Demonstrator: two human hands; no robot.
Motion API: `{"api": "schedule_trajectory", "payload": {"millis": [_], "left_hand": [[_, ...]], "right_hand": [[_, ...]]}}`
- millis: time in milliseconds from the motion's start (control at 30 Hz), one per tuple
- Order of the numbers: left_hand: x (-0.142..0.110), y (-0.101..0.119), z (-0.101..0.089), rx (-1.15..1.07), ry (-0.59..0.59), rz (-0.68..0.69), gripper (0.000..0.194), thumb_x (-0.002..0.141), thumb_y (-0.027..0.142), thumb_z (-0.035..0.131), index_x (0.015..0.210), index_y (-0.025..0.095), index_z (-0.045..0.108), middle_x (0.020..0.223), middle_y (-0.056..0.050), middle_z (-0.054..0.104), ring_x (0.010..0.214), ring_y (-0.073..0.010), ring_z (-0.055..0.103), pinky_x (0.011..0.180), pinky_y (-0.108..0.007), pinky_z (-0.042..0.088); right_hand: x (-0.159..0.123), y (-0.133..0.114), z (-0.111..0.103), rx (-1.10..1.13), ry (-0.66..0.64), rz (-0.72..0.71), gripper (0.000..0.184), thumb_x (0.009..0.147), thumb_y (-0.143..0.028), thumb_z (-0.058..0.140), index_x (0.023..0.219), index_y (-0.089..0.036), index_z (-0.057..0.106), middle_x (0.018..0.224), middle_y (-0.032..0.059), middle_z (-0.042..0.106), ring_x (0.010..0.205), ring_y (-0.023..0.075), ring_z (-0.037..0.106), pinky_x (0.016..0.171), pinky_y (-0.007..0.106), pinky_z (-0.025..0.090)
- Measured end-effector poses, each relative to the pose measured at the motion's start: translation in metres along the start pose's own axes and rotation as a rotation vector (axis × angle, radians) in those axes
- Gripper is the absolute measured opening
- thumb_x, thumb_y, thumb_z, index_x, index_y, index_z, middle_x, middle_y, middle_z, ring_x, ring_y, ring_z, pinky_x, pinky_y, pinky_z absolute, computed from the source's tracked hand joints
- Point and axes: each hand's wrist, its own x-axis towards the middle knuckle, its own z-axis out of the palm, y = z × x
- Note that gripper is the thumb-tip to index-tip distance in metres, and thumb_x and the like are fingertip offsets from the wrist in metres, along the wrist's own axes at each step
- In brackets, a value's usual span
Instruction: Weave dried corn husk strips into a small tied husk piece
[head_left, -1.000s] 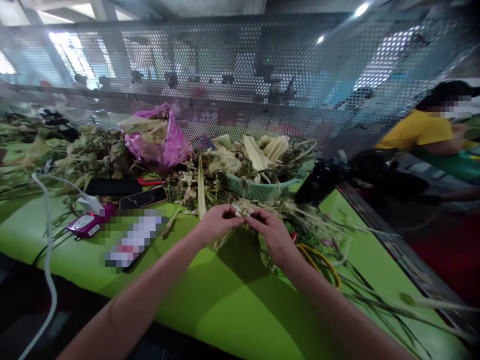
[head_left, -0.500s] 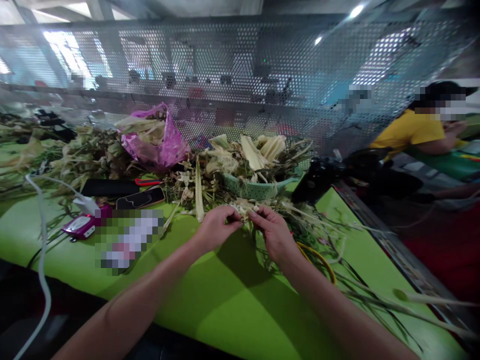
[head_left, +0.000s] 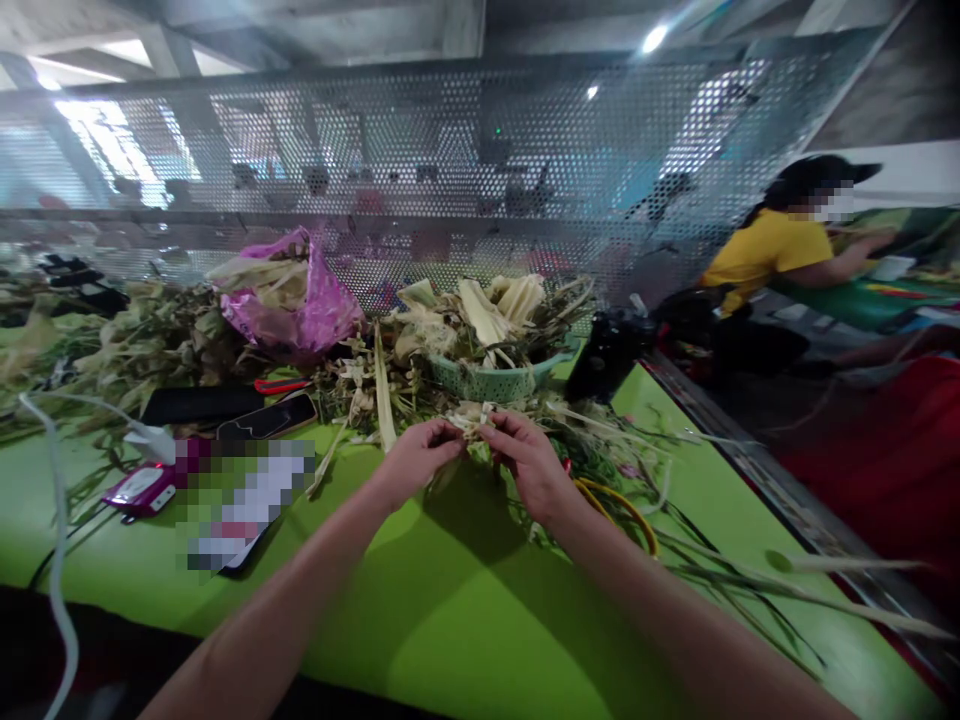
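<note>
My left hand (head_left: 420, 458) and my right hand (head_left: 527, 462) face each other above the green table (head_left: 435, 610). Both are closed, with thumbs and fingertips pinching a small bundle of pale dried husk (head_left: 474, 414) between them. Its exact shape is partly hidden by the fingers. Just beyond the hands stands a light green perforated basket (head_left: 491, 382), heaped with dried husks (head_left: 484, 318) and stalks. One long pale husk strip (head_left: 384, 385) leans left of the basket. Beside my right wrist lie green strands and a yellow loop (head_left: 626, 515).
A pink plastic bag (head_left: 330, 310) of husks sits back left among dried plants (head_left: 161, 335). Phones, a red-handled tool (head_left: 281, 386) and a purple charger box (head_left: 142, 490) lie left. A dark bottle-like object (head_left: 604, 355) stands right. Long stalks (head_left: 810, 590) cross the right edge. A person in yellow (head_left: 772, 250) works beyond.
The whole view has shifted slightly, so things appear further left and a little lower. Both hands keep their pinch on the husk, with small finger movements.
</note>
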Motion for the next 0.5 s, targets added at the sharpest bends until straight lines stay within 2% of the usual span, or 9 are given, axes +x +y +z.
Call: {"api": "schedule_trajectory", "payload": {"millis": [167,333,500], "left_hand": [[-0.0007,0.0027,0.002,0.014,-0.024,0.011,0.017,0.069,0.027,0.067,0.08,0.015,0.061,0.075,-0.002,0.061,0.071,-0.0134,0.053,0.07,-0.026,0.041],[0.0005,0.0002,0.0024,0.139,0.001,0.156,0.008,0.07,0.02,0.063,0.075,0.015,0.061,0.074,-0.001,0.061,0.074,-0.0144,0.053,0.073,-0.027,0.041],[-0.0014,0.0005,0.0011,0.024,-0.057,0.027,0.02,0.073,0.029,0.065,0.086,0.015,0.062,0.079,-0.002,0.062,0.073,-0.013,0.054,0.07,-0.025,0.041]], "right_hand": [[-0.0001,0.0017,0.0006,-0.015,-0.014,-0.013,0.024,0.065,-0.038,0.076,0.076,-0.019,0.067,0.069,-0.002,0.06,0.056,0.0093,0.043,0.053,0.024,0.031],[-0.0006,0.004,0.0017,0.003,-0.011,-0.004,0.022,0.067,-0.038,0.074,0.074,-0.019,0.066,0.067,-0.0029,0.059,0.054,0.0089,0.041,0.053,0.024,0.03],[0.0002,0.0044,0.0006,-0.006,-0.01,-0.047,0.021,0.07,-0.037,0.074,0.076,-0.018,0.065,0.07,-0.0029,0.058,0.058,0.009,0.042,0.055,0.024,0.031]]}}
